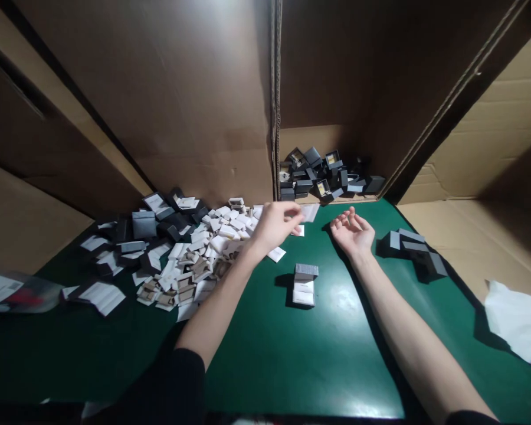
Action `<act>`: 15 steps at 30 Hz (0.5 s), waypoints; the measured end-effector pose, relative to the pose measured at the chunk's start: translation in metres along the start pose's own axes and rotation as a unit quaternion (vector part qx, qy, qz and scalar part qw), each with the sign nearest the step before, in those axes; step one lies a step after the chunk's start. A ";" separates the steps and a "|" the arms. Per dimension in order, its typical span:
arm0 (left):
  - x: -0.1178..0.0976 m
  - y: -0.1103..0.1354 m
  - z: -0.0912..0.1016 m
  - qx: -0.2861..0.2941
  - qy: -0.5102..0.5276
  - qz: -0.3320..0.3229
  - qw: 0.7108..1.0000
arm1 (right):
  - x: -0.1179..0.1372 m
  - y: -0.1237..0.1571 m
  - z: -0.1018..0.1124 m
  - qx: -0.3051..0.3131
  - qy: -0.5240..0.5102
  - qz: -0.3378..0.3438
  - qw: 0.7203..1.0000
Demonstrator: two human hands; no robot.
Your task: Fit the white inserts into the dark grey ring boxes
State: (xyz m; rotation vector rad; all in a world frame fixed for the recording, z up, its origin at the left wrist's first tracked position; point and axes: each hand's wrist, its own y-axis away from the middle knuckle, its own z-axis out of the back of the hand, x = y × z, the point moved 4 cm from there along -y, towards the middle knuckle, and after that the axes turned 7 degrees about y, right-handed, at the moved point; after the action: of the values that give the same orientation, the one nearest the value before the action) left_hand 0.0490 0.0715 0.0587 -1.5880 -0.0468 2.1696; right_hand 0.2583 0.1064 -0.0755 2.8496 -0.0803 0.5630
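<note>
My left hand [278, 225] is closed on a small white card piece [310, 212], slightly blurred, above the far middle of the table. Beneath and beside it spreads a pile of small folded white card inserts [221, 231], some showing brown undersides. My right hand [353, 234] rests palm up on the table, fingers loosely curled and apart, with nothing in it. Between my forearms stands a small dark box [307, 270] with its lid raised and a white insert [303, 293] inside. My hands touch neither the box nor each other.
Open black boxes with white linings [144, 224] are heaped at the left. More black boxes [323, 171] fill a cardboard compartment [331, 136] at the back. Several closed boxes [413, 248] lie at the right, near a white sheet [517, 321]. A clear plastic bag [22, 292] lies far left.
</note>
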 end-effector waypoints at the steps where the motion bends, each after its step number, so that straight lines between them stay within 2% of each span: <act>1: -0.017 0.004 0.014 -0.057 -0.036 -0.069 0.995 | -0.001 0.000 0.000 0.001 0.005 -0.002 1.000; 3: -0.039 0.011 0.039 -0.181 -0.109 -0.172 0.962 | -0.003 0.001 0.000 0.002 0.014 -0.004 1.000; 4: -0.040 0.013 0.048 -0.212 -0.146 -0.188 0.948 | -0.003 0.002 -0.001 0.002 0.019 -0.003 1.000; 5: -0.036 0.012 0.053 -0.204 -0.187 -0.185 0.943 | -0.004 0.002 -0.001 0.000 0.023 -0.003 1.000; 6: -0.026 0.008 0.056 -0.153 -0.229 -0.163 0.947 | -0.004 0.003 -0.002 -0.002 0.027 -0.002 1.000; 7: -0.012 0.004 0.057 -0.075 -0.267 -0.115 0.954 | -0.004 0.003 -0.002 -0.005 0.032 -0.002 0.999; 8: 0.004 0.001 0.056 0.036 -0.294 -0.050 0.954 | -0.004 0.004 -0.002 -0.009 0.036 -0.002 0.999; 9: 0.018 0.000 0.059 0.104 -0.302 0.011 0.948 | -0.004 0.004 -0.002 -0.012 0.040 -0.004 0.999; 10: 0.027 0.000 0.065 0.123 -0.300 0.048 0.945 | -0.004 0.005 -0.002 -0.016 0.043 -0.005 0.999; 11: 0.032 0.000 0.074 0.113 -0.298 0.060 0.946 | -0.004 0.005 -0.001 -0.019 0.046 -0.006 0.999; 15: 0.031 0.007 0.118 -0.032 -0.303 0.022 0.952 | -0.004 0.007 -0.001 -0.024 0.055 -0.006 0.998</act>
State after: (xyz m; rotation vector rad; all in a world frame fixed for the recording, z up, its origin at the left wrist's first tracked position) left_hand -0.0684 0.1038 0.0685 -0.9005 -0.2739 2.6315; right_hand 0.2532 0.1000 -0.0750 2.7638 -0.0556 0.7050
